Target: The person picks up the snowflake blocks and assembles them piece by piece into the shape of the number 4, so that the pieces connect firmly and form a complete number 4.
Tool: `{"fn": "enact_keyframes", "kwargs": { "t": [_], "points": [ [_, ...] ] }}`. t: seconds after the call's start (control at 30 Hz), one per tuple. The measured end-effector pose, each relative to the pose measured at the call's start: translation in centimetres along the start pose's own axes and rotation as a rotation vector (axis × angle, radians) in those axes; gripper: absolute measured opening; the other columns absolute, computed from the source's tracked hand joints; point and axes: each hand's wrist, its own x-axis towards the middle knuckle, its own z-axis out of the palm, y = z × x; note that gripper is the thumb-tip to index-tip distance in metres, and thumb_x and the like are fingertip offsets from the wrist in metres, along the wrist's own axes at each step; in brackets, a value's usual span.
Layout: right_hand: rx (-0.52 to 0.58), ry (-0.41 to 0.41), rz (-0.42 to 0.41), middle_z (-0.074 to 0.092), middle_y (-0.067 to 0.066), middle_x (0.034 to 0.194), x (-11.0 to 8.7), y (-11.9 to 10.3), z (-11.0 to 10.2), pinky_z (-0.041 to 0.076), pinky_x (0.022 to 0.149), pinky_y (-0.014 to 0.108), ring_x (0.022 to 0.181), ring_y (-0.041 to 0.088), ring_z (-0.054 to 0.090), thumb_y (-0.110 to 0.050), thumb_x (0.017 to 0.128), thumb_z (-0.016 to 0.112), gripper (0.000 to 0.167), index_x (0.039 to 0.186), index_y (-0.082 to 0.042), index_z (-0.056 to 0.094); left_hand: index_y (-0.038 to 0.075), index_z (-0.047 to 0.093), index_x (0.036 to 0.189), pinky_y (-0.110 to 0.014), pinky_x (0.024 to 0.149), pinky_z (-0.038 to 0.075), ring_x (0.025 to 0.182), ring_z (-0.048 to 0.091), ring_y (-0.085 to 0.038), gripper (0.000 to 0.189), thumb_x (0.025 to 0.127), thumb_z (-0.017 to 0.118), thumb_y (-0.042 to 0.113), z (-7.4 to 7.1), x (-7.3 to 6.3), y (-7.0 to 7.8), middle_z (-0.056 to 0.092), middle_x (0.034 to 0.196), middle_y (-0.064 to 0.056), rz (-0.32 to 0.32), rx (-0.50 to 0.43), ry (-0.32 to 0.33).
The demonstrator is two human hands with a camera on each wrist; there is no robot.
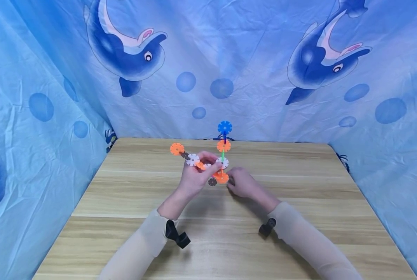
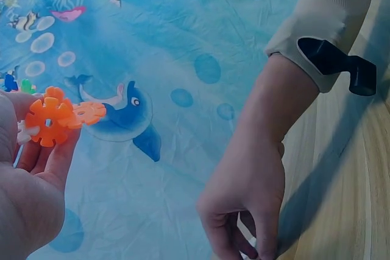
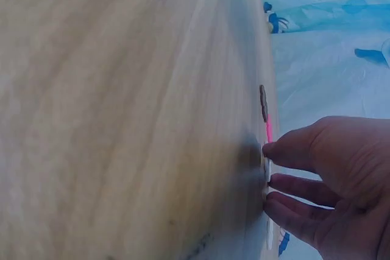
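Observation:
My left hand (image 1: pixel 194 179) holds a built chain of notched plastic discs between thumb and fingers. It has an orange disc (image 1: pixel 177 148) at its left end, a white disc (image 1: pixel 192 160) and, on its right branch, an upright stack topped by a blue disc (image 1: pixel 224 127). In the left wrist view, an orange disc (image 2: pixel 49 120) shows by the left fingers. My right hand (image 1: pixel 244 183) reaches down to the tabletop with bent fingers. Its fingertips pinch at a low row of thin discs, where a brown disc (image 3: pixel 263 101) and a pink piece (image 3: pixel 269 127) show edge-on; part is hidden behind them.
Both hands work over the far middle of a wood-grain table (image 1: pixel 131 241). A blue cloth (image 1: pixel 257 109) with dolphins hangs behind it and along both sides. Each sleeve cuff carries a black wrist mount (image 1: pixel 267 227).

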Motion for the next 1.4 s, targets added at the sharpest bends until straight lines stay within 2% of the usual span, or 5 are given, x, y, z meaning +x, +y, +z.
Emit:
{"fn": "enact_keyframes", "kwargs": {
  "t": [0.47, 0.57, 0.7, 0.87, 1.4],
  "points": [
    [-0.011, 0.013, 0.014, 0.067, -0.002, 0.080, 0.3, -0.2, 0.4, 0.056, 0.086, 0.038, 0.080, 0.016, 0.059, -0.014, 0.097, 0.077, 0.016, 0.083, -0.016, 0.070, -0.004, 0.070, 0.111, -0.020, 0.078, 0.064, 0.091, 0.069, -0.012, 0.018, 0.095, 0.076, 0.002, 0.1, 0.0, -0.2, 0.072, 0.100, 0.001, 0.008, 0.054, -0.021],
    [0.009, 0.008, 0.033, 0.066, -0.001, 0.083, 0.2, -0.1, 0.3, 0.054, 0.077, 0.033, 0.080, 0.015, 0.057, -0.012, 0.094, 0.079, 0.005, 0.093, -0.012, 0.073, -0.004, 0.070, 0.111, -0.020, 0.077, 0.064, 0.092, 0.069, -0.013, 0.017, 0.096, 0.075, 0.002, 0.2, 0.0, -0.3, 0.072, 0.100, 0.001, 0.004, 0.059, -0.020],
    [0.057, -0.003, 0.063, 0.064, 0.002, 0.089, 0.1, 0.1, 0.1, 0.051, 0.069, 0.027, 0.078, 0.014, 0.056, -0.006, 0.090, 0.079, 0.023, 0.112, -0.005, 0.073, -0.002, 0.071, 0.112, -0.020, 0.078, 0.064, 0.092, 0.069, -0.013, 0.018, 0.096, 0.076, 0.004, 0.2, 0.0, -0.3, 0.072, 0.100, 0.000, -0.010, 0.062, -0.017],
    [0.136, -0.010, 0.068, 0.066, 0.001, 0.086, -0.2, 0.4, -0.7, 0.051, 0.066, 0.025, 0.075, 0.013, 0.057, -0.002, 0.092, 0.073, 0.012, 0.101, -0.010, 0.075, -0.002, 0.071, 0.112, -0.020, 0.078, 0.064, 0.092, 0.069, -0.014, 0.018, 0.096, 0.076, 0.005, 0.2, 0.1, -0.3, 0.072, 0.100, 0.000, -0.017, 0.058, -0.012],
    [0.303, 0.362, 0.012, 0.081, 0.010, 0.102, -1.8, -1.9, -7.4, 0.068, 0.083, 0.041, 0.092, 0.026, 0.080, -0.009, 0.099, 0.074, 0.012, 0.111, -0.004, 0.076, -0.004, 0.064, 0.126, -0.025, 0.085, 0.066, 0.096, 0.073, -0.011, 0.032, 0.096, 0.074, 0.000, 0.4, 0.3, -0.2, 0.072, 0.105, -0.001, -0.011, -0.020, -0.011]
  ]
}}
